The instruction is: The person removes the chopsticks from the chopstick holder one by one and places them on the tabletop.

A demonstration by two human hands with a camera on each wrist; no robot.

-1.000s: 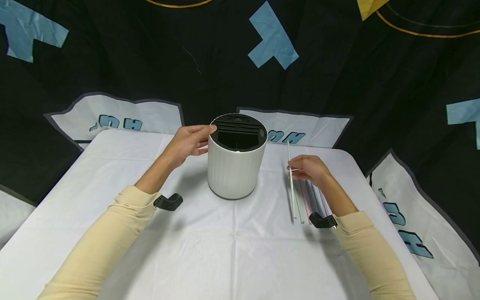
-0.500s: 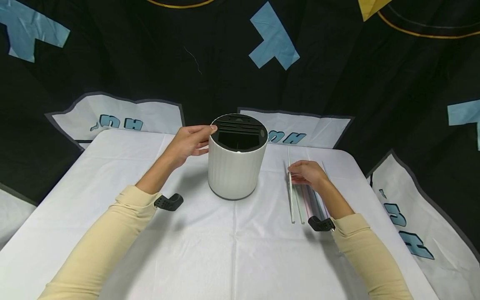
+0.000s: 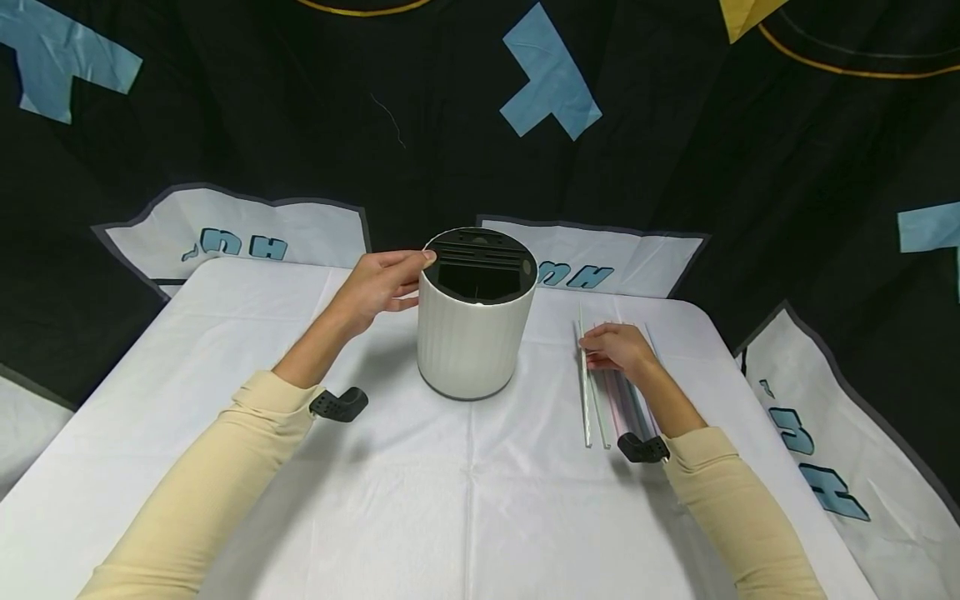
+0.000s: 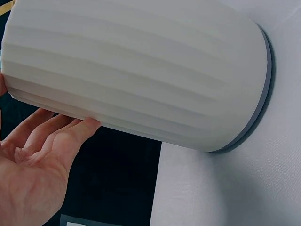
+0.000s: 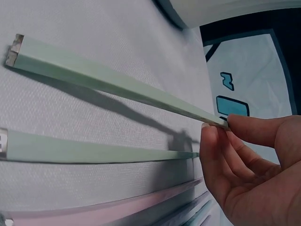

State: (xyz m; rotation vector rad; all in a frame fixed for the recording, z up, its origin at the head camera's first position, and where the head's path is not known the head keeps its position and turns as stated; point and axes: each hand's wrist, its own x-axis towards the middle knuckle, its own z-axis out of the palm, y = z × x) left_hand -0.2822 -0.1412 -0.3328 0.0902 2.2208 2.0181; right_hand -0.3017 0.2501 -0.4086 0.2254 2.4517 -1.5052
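Left hand: the left hand (image 3: pixel 372 286) is laid against the upper left side of the white ribbed cylindrical holder with a black slotted top (image 3: pixel 474 312); the thumb tip is placed at the rim, and the straight fingers (image 4: pixel 70 136) are pressed to the ribbed wall, not curled round it.

Holder: it is stood upright at the middle of the table covered in white cloth (image 3: pixel 225 467), towards the far edge; a grey base ring is seen where it meets the cloth.

Right hand: the right hand (image 3: pixel 617 348) is lowered onto the row of sticks at the right of the table; the pale green square-section stick (image 5: pixel 117 87) is pinched near one end between thumb and fingertips (image 5: pixel 214 150).

Pale green stick: it is held at the left edge of the row, running near to far, its pinched end raised slightly off the cloth.

Other sticks: a second pale green stick (image 5: pixel 94 151) and a pink one (image 5: pixel 108 207) are laid flat and parallel just beside it, partly covered by the hand.
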